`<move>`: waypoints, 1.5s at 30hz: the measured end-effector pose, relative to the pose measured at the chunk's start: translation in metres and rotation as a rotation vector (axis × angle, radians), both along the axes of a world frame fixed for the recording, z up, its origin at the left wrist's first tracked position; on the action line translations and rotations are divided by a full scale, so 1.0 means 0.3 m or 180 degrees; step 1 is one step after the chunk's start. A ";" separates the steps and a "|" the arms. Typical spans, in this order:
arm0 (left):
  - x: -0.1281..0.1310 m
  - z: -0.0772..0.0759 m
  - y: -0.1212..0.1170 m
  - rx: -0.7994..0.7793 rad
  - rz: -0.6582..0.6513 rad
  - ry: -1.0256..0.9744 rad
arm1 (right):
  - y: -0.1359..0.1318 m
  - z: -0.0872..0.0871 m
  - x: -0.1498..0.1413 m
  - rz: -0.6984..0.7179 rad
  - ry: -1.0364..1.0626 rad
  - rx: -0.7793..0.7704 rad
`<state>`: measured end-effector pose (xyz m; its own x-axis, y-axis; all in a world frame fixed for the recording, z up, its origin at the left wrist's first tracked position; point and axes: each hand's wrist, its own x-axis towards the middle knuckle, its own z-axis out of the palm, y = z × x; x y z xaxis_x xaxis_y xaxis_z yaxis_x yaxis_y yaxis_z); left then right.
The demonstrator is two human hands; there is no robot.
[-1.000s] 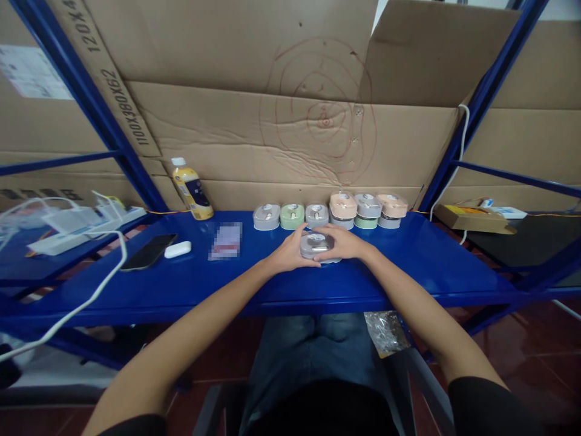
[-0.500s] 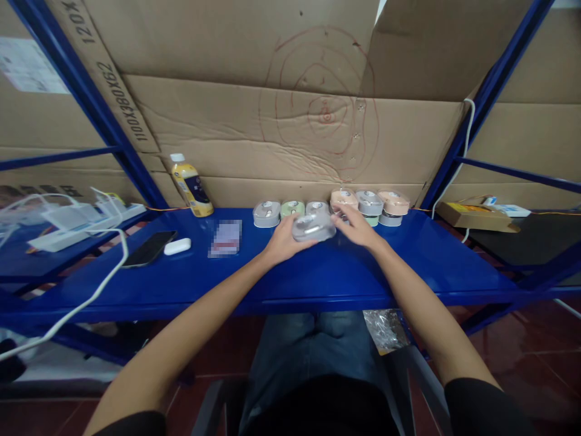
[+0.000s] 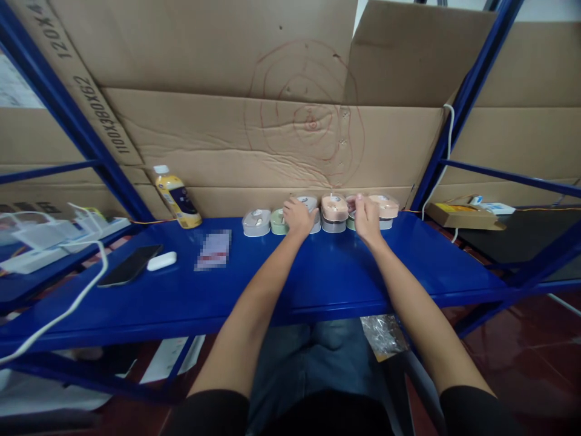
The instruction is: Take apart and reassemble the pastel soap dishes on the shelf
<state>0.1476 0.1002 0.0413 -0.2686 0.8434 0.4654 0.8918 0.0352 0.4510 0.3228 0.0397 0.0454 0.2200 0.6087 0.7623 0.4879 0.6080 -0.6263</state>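
Note:
Small oval cases with clear lids stand in a row at the back of the blue table. My left hand (image 3: 299,217) is closed around a grey case (image 3: 309,201), fingers at its left side and thumb towards the right. That case sits on top of another grey case (image 3: 316,227), mostly hidden by the hand. My right hand (image 3: 367,219) is raised, fingers stretched upward, in front of a grey-over-green stack that it partly covers. Between the hands, a peach case (image 3: 334,207) rests on a grey one. A green case (image 3: 278,222) stands just left of my left hand.
A single grey case (image 3: 256,223) ends the row at left; a peach case (image 3: 384,206) tops the right stack. Further left are a yellow bottle (image 3: 179,198), a blurred card (image 3: 213,250), a white earbud case (image 3: 162,261) and a black phone (image 3: 130,265). Cardboard walls the back.
The grey case I held above the table between both hands is now on the stack at the back. My left hand moved with it; my right hand came away. The view shifted slightly.

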 end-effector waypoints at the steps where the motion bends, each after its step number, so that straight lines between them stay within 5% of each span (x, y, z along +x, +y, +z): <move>1: 0.010 0.001 0.002 -0.0002 0.0012 0.0008 | 0.000 -0.001 -0.003 0.0017 -0.0030 0.0011; 13: -0.042 0.064 -0.016 -0.0475 -0.0896 0.0010 | -0.001 -0.005 0.005 -0.0022 -0.0358 -0.0044; 17: -0.178 0.068 -0.027 -0.0320 -0.0963 0.0123 | -0.010 0.000 0.002 -0.0005 -0.0407 -0.0067; 20: -0.320 0.038 -0.034 -0.0235 -0.0670 0.0766 | -0.017 0.001 -0.004 -0.0018 -0.0502 -0.0094; 26: -0.484 -0.032 -0.065 -0.1098 -0.0341 0.1189 | -0.025 -0.002 -0.013 0.0086 -0.0706 -0.0158; 32: -0.453 -0.056 -0.291 -0.0760 -0.0183 0.1312 | -0.028 0.002 -0.020 0.0076 -0.0836 -0.0204; 35: -0.413 -0.103 -0.454 -0.0295 -0.0293 0.1418 | -0.043 -0.006 -0.044 0.0529 -0.1148 -0.0510; 40: -0.334 -0.142 -0.573 -0.0013 -0.1464 0.1386 | -0.083 -0.047 -0.110 0.1798 -0.2310 -0.0974; 45: -0.309 -0.085 -0.455 0.0060 -0.2750 0.0632 | -0.083 -0.075 -0.140 0.2170 -0.2687 -0.1005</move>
<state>0.0550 -0.0363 0.0158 0.5458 0.7059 0.4515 0.6651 -0.6927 0.2789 0.2808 0.0148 0.0229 -0.7443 0.5964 0.3006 0.4546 0.7821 -0.4262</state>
